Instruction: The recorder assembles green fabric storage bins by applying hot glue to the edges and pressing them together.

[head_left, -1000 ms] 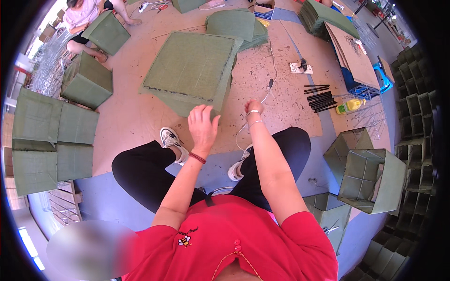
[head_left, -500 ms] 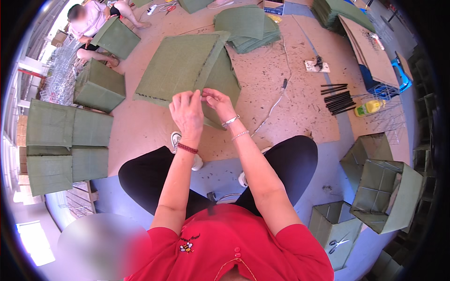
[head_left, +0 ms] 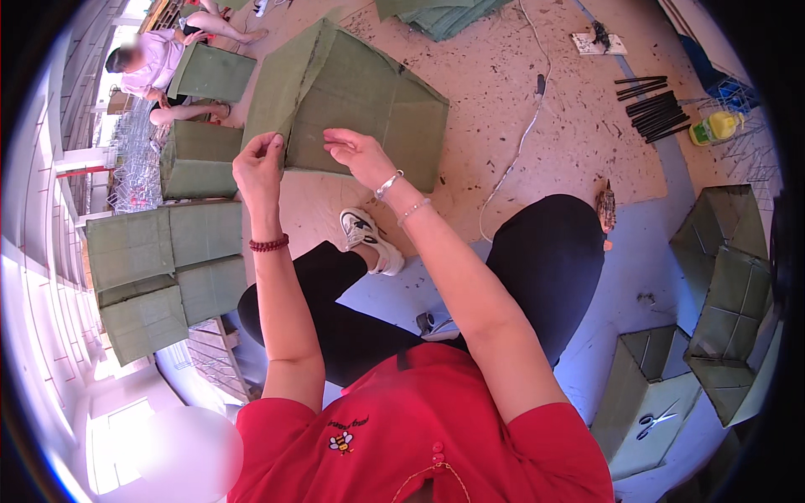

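Standing on the tan floor covering point(head_left: 486, 117) just ahead of the person's shoe point(head_left: 369, 239), a boxy green form point(head_left: 381, 105) shows two faces: a paler one on the left and a darker one with faint straight lines, a rough dark seam between them. Both forearms reach forward, hands apart. The left hand point(head_left: 258, 172) brings thumb and fingertips together at the seam's lower end; whether they grip it, I cannot tell. The right hand point(head_left: 360, 159) hovers before the darker face, fingers extended leftward, loosely parted.
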Demonstrator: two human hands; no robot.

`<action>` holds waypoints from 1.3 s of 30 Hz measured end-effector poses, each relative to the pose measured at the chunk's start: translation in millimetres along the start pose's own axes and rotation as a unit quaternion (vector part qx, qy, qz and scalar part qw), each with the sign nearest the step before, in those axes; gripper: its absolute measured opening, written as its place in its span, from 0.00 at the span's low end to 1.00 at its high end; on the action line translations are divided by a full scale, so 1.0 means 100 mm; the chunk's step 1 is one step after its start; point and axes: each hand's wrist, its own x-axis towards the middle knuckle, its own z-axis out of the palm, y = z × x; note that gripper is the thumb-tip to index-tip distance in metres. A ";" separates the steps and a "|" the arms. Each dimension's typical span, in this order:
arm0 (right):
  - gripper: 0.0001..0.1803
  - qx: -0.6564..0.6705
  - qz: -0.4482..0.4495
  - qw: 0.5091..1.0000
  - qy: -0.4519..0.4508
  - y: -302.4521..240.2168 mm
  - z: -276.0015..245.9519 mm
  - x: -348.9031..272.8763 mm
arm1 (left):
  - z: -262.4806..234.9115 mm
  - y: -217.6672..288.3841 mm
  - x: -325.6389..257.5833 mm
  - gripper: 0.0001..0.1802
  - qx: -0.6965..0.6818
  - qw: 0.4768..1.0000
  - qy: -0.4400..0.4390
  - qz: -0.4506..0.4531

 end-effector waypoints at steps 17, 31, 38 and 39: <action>0.20 -0.034 0.000 0.999 -0.032 0.15 0.09 -0.07 | -0.27 -0.14 0.29 0.10 0.030 0.997 -0.070 0.011; 0.24 -0.441 -0.216 0.870 -0.036 -0.31 0.42 -0.07 | -0.22 -0.01 0.10 0.09 0.090 0.993 -0.024 0.075; 0.17 -0.229 0.019 0.885 0.405 0.60 -0.99 -0.20 | -0.02 0.25 -0.07 0.06 0.109 0.982 -0.068 0.137; 0.15 -0.307 0.069 0.825 0.468 0.67 -1.20 -0.31 | -0.01 0.32 -0.14 0.05 0.136 0.970 -0.051 0.194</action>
